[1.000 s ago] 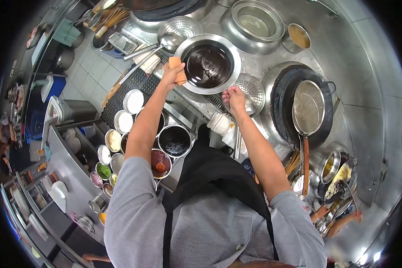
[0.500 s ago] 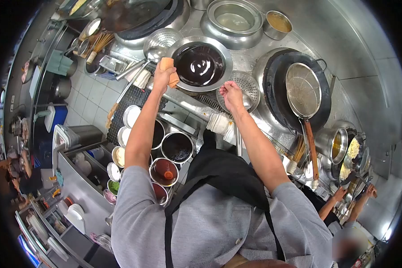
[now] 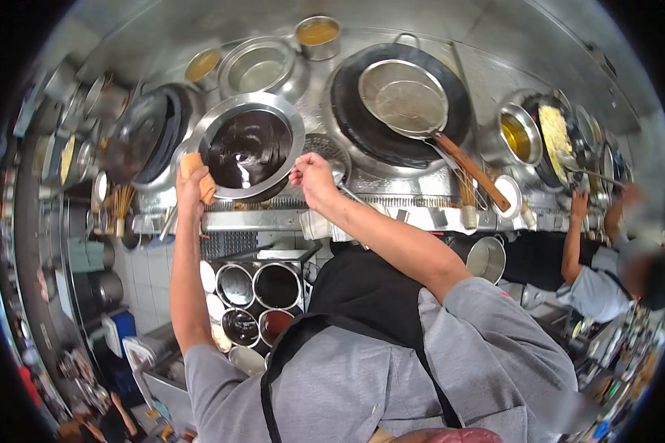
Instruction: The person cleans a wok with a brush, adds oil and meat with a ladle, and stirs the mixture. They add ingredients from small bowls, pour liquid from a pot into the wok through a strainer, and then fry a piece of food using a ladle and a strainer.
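Note:
A wide metal bowl (image 3: pixel 292 122) of dark liquid (image 3: pixel 245 148) stands on the metal counter. At its lower left edge my left hand (image 3: pixel 191 184) presses a folded orange cloth (image 3: pixel 197 176) against the rim. My right hand (image 3: pixel 314 177) is at the bowl's right rim, its fingers closed together; whether they pinch the rim or something small is hidden. Just behind that hand lies a perforated ladle (image 3: pixel 325 151), partly under the bowl's edge.
Right of the bowl, a strainer with a wooden handle (image 3: pixel 469 168) rests over a black wok (image 3: pixel 347 96). Behind stands a metal pot (image 3: pixel 258 68). Below the counter are pots of sauces (image 3: pixel 277 286). At far right, a co-worker (image 3: pixel 602 277) handles a wok of yellow food (image 3: pixel 554 140).
The view has turned and shifted right. The bowl now looks slightly tilted, with its liquid rippling, and my right hand has come to its rim. The co-worker shows more fully.

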Action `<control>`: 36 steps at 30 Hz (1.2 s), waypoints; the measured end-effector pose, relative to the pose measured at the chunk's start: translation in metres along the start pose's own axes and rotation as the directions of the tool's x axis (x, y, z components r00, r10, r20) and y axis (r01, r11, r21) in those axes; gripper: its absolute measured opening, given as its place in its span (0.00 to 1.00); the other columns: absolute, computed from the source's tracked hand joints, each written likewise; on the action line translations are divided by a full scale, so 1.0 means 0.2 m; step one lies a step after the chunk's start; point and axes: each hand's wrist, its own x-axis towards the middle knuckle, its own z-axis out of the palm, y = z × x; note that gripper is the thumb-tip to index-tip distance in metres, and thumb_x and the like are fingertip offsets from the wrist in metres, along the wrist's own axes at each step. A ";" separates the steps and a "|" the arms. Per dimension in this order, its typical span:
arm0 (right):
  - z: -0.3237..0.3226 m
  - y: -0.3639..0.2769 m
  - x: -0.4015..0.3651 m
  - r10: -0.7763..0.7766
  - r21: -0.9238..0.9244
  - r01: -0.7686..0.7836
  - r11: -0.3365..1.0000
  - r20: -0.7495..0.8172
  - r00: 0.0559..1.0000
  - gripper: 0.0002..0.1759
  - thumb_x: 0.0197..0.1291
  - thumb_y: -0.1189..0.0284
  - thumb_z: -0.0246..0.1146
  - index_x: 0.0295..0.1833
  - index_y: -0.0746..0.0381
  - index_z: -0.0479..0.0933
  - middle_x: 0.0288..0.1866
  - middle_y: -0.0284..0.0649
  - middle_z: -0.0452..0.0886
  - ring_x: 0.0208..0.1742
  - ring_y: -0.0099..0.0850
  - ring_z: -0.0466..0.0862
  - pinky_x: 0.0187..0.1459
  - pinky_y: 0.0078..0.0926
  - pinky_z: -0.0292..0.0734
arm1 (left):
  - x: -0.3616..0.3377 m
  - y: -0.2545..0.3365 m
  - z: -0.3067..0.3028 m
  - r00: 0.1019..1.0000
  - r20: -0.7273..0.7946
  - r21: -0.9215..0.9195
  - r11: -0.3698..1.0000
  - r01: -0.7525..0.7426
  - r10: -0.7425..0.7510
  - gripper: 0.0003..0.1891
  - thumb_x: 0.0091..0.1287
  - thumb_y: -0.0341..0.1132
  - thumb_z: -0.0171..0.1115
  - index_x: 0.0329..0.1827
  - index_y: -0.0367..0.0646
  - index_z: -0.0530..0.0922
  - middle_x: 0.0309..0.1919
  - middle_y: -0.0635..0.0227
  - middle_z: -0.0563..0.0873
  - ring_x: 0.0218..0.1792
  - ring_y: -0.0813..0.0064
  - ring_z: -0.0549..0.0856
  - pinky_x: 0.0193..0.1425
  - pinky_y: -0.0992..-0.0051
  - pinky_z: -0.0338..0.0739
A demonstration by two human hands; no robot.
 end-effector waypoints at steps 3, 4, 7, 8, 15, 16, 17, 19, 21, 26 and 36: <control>-0.04 -0.12 -0.10 -0.061 -0.008 0.061 0.998 -0.059 0.996 0.05 0.75 0.74 0.56 0.42 0.62 0.71 0.30 0.38 0.78 0.28 0.27 0.79 0.30 0.26 0.77 | -0.03 0.12 0.16 0.996 0.083 0.060 0.998 0.031 -0.036 0.21 0.63 0.24 0.65 0.60 0.42 0.74 0.40 0.68 0.83 0.36 0.72 0.86 0.38 0.71 0.83; -0.06 -0.16 -0.12 -0.070 -0.017 0.069 0.997 -0.081 0.994 0.05 0.75 0.74 0.56 0.42 0.62 0.71 0.31 0.38 0.78 0.28 0.27 0.79 0.30 0.26 0.77 | 0.00 0.13 0.20 0.993 0.112 0.079 0.996 0.040 -0.048 0.21 0.63 0.25 0.66 0.59 0.42 0.74 0.39 0.69 0.83 0.37 0.72 0.86 0.38 0.71 0.82; -0.13 -0.27 -0.17 -0.114 0.043 0.122 0.992 -0.145 0.983 0.06 0.75 0.75 0.55 0.40 0.63 0.71 0.29 0.37 0.78 0.27 0.26 0.79 0.29 0.26 0.77 | 0.05 0.14 0.36 0.982 0.177 0.063 0.997 0.053 -0.063 0.20 0.62 0.26 0.67 0.57 0.43 0.75 0.39 0.70 0.83 0.36 0.74 0.85 0.38 0.72 0.82; -0.16 -0.30 -0.18 -0.120 0.050 0.130 0.990 -0.165 0.979 0.06 0.75 0.75 0.55 0.40 0.63 0.71 0.29 0.37 0.78 0.27 0.26 0.79 0.29 0.26 0.77 | 0.05 0.15 0.41 0.977 0.204 0.078 0.996 0.047 -0.062 0.20 0.62 0.26 0.67 0.57 0.43 0.74 0.38 0.70 0.82 0.34 0.73 0.85 0.36 0.72 0.82; -0.39 -0.41 -0.20 -0.101 0.167 0.142 0.976 -0.232 0.967 0.05 0.74 0.76 0.56 0.40 0.63 0.71 0.28 0.38 0.78 0.25 0.26 0.79 0.26 0.24 0.77 | 0.12 0.21 0.77 0.942 0.329 0.156 0.988 0.020 -0.071 0.21 0.59 0.24 0.66 0.56 0.41 0.72 0.37 0.67 0.81 0.33 0.71 0.84 0.33 0.67 0.82; -0.41 -0.42 -0.20 -0.098 0.184 0.142 0.973 -0.233 0.968 0.05 0.74 0.76 0.56 0.41 0.63 0.71 0.28 0.38 0.78 0.25 0.26 0.79 0.26 0.24 0.77 | 0.13 0.23 0.80 0.940 0.334 0.179 0.984 0.014 -0.075 0.21 0.59 0.24 0.66 0.56 0.41 0.72 0.37 0.67 0.81 0.33 0.71 0.84 0.33 0.67 0.82; -0.42 -0.42 -0.19 -0.089 0.204 0.138 0.969 -0.234 0.968 0.05 0.74 0.76 0.56 0.41 0.63 0.71 0.28 0.38 0.78 0.25 0.26 0.79 0.26 0.24 0.77 | 0.14 0.25 0.82 0.938 0.337 0.206 0.978 0.012 -0.082 0.21 0.59 0.24 0.66 0.56 0.40 0.72 0.38 0.67 0.81 0.33 0.71 0.84 0.33 0.67 0.82; -0.43 -0.41 -0.20 -0.058 0.253 0.119 0.960 -0.235 0.970 0.04 0.73 0.76 0.56 0.41 0.62 0.70 0.29 0.39 0.78 0.25 0.27 0.79 0.26 0.24 0.77 | 0.10 0.30 0.85 0.939 0.327 0.253 0.967 0.022 -0.107 0.22 0.59 0.24 0.67 0.56 0.40 0.73 0.38 0.66 0.82 0.33 0.71 0.85 0.33 0.67 0.82; -0.44 -0.42 -0.20 -0.038 0.284 0.104 0.953 -0.229 0.973 0.04 0.73 0.76 0.56 0.42 0.62 0.70 0.29 0.39 0.78 0.25 0.27 0.79 0.27 0.24 0.77 | 0.11 0.32 0.87 0.940 0.317 0.291 0.956 0.030 -0.126 0.22 0.59 0.24 0.67 0.56 0.40 0.73 0.37 0.67 0.81 0.33 0.71 0.85 0.33 0.67 0.83; -0.46 -0.43 -0.20 0.003 0.338 0.076 0.938 -0.227 0.974 0.03 0.73 0.76 0.55 0.42 0.62 0.70 0.29 0.39 0.78 0.24 0.28 0.79 0.26 0.25 0.77 | 0.11 0.37 0.92 0.929 0.326 0.338 0.939 0.060 -0.176 0.21 0.59 0.23 0.66 0.56 0.40 0.72 0.38 0.66 0.81 0.32 0.71 0.85 0.33 0.68 0.83; -0.51 -0.43 -0.15 0.055 0.390 0.040 0.920 -0.229 0.972 0.03 0.72 0.77 0.55 0.41 0.62 0.70 0.28 0.39 0.78 0.23 0.27 0.78 0.23 0.25 0.76 | 0.10 0.42 1.02 0.951 0.247 0.417 0.906 0.069 -0.186 0.22 0.59 0.22 0.66 0.57 0.40 0.73 0.39 0.64 0.83 0.33 0.69 0.86 0.34 0.67 0.83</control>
